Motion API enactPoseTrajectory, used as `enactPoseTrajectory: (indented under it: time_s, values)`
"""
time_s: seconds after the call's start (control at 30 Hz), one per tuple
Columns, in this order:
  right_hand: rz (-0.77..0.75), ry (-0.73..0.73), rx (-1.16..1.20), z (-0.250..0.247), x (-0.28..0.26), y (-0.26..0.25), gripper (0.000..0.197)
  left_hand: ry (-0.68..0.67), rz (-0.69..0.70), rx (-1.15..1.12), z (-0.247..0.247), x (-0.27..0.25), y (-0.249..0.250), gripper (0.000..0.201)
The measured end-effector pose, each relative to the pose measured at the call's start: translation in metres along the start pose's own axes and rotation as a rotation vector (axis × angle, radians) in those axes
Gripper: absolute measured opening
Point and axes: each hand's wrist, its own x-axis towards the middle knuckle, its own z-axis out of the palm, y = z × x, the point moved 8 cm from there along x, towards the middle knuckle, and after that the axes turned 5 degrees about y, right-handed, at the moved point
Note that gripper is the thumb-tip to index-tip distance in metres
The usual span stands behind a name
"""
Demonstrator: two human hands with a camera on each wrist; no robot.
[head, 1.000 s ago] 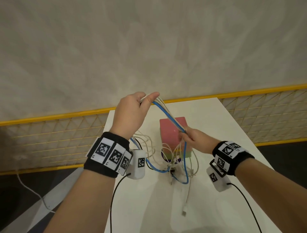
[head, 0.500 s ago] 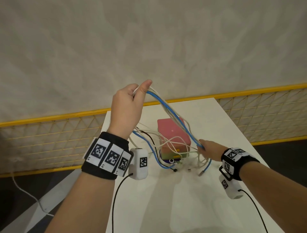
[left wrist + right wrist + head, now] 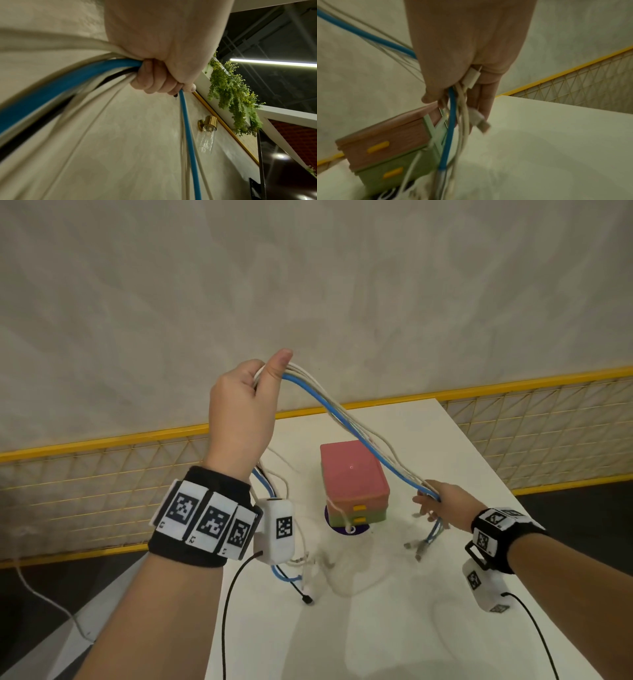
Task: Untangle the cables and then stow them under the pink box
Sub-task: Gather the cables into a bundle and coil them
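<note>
A bundle of cables (image 3: 363, 440), one blue and several white, arcs over the pink box (image 3: 352, 470). My left hand (image 3: 245, 409) is raised above the table's left side and grips the bundle in a fist (image 3: 154, 79); a black cable (image 3: 34, 129) runs in it too. My right hand (image 3: 442, 501) is low, to the right of the box, and holds the bundle's other end (image 3: 452, 108), whose plugs (image 3: 481, 121) dangle below my fingers. Loose cable ends (image 3: 301, 573) trail on the table under my left wrist. The pink box sits on a green box (image 3: 388, 174).
The white table (image 3: 428, 628) ends at a yellow mesh fence (image 3: 548, 440) to the right and behind, with a plaster wall beyond. A purple disc (image 3: 346, 530) lies under the boxes. Dark floor (image 3: 51, 611) lies to the left of the table.
My left hand has risen with the bundle. My right hand has slid along the cables to the right of the box, stretching them out, and the tangle in front of the box has thinned.
</note>
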Motion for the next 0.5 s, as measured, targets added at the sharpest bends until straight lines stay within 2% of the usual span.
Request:
enactPoseTrajectory:
  time_s: [0.1, 0.17, 0.23, 0.3, 0.37, 0.5]
  values:
    - [0.010, 0.033, -0.125, 0.002, -0.001, 0.015, 0.024, 0.039, -0.012, -0.015, -0.007, 0.003, -0.001, 0.058]
    - [-0.005, 0.078, -0.089, 0.001, -0.004, 0.017, 0.029, 0.035, -0.019, -0.008, -0.008, 0.005, -0.002, 0.063]
    - [-0.036, 0.122, 0.049, 0.000, -0.009, 0.016, 0.026, 0.026, -0.022, -0.009, -0.007, 0.006, -0.003, 0.064]
    - [-0.063, 0.176, 0.130, -0.003, -0.013, 0.015, 0.012, 0.027, -0.035, -0.017, -0.008, 0.007, -0.004, 0.065]
    - [-0.069, 0.224, 0.027, -0.006, -0.013, 0.016, 0.012, 0.023, -0.041, -0.024, -0.007, 0.007, -0.005, 0.064]
    - [0.091, 0.213, -0.260, -0.003, -0.006, 0.032, 0.024, -0.016, -0.045, -0.038, 0.002, 0.003, 0.000, 0.056]
